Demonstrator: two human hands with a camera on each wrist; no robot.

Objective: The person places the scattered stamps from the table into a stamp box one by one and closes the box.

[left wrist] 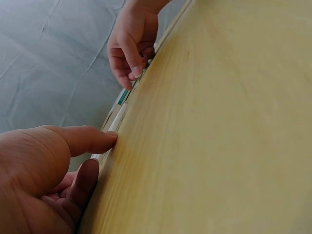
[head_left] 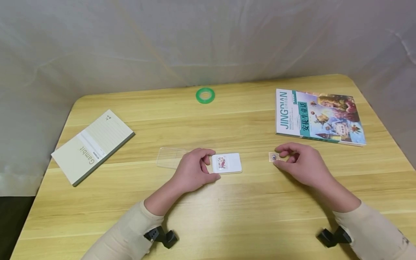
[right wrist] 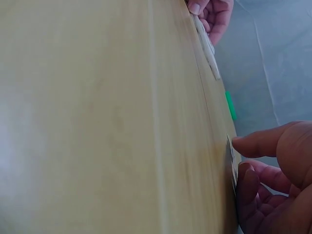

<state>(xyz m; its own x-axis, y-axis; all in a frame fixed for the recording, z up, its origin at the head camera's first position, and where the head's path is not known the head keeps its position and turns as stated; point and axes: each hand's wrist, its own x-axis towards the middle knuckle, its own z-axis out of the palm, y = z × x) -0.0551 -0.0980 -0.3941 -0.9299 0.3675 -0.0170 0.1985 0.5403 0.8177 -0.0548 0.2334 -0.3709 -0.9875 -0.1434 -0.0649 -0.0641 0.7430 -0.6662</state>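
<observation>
A white card (head_left: 229, 163) with a flowery stamp (head_left: 222, 162) on it lies flat at the table's middle. My left hand (head_left: 212, 165) pinches its left edge between thumb and forefinger; the left wrist view shows the same pinch of the left hand (left wrist: 103, 152) edge-on. To the right, my right hand (head_left: 278, 159) pinches a small square stamp (head_left: 273, 157) that lies on the wood. Seen from the right wrist, the right hand (right wrist: 239, 155) has thumb and forefinger at the small stamp's edge (right wrist: 230, 156). A clear plastic cover (head_left: 169, 157) lies just left of my left hand.
A cream notebook (head_left: 92, 144) lies at the left on the wooden table (head_left: 208, 216). An illustrated book (head_left: 320, 116) is at the back right. A green tape roll (head_left: 205, 95) sits at the back middle. Grey cloth hangs behind the table.
</observation>
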